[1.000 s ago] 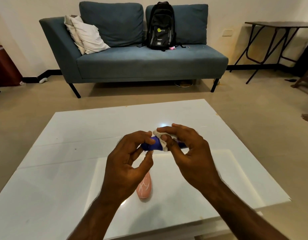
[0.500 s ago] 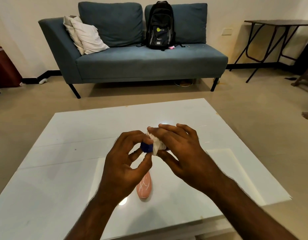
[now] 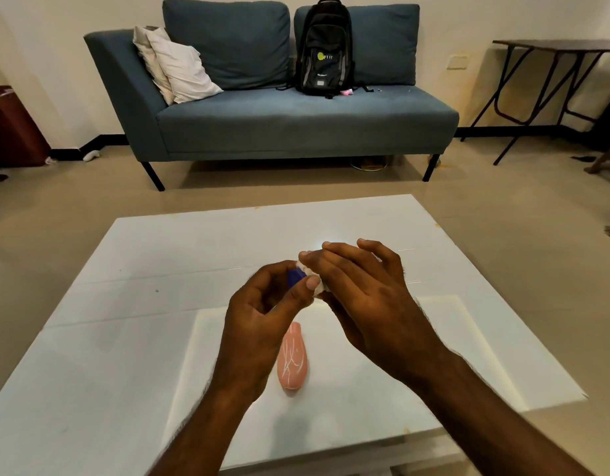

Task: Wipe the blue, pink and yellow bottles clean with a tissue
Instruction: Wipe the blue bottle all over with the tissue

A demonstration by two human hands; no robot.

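Glossy white table [image 3: 152,338]; crumpled paper tissue [image 3: 314,289]; matt cloth sofa [image 3: 296,121].

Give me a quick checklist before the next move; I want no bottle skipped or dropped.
1. Blue bottle gripped by the left hand: ok, pinched at its end.
2. Tissue wrapped on the bottle under the right hand: ok.
3. Blue bottle fully wiped: cannot tell, mostly hidden by the fingers.
4. Pink bottle within reach: ok, lying flat on the white table below the hands.
5. Yellow bottle located: not ok, none in view.
6. Bare table to set the blue bottle down: ok.
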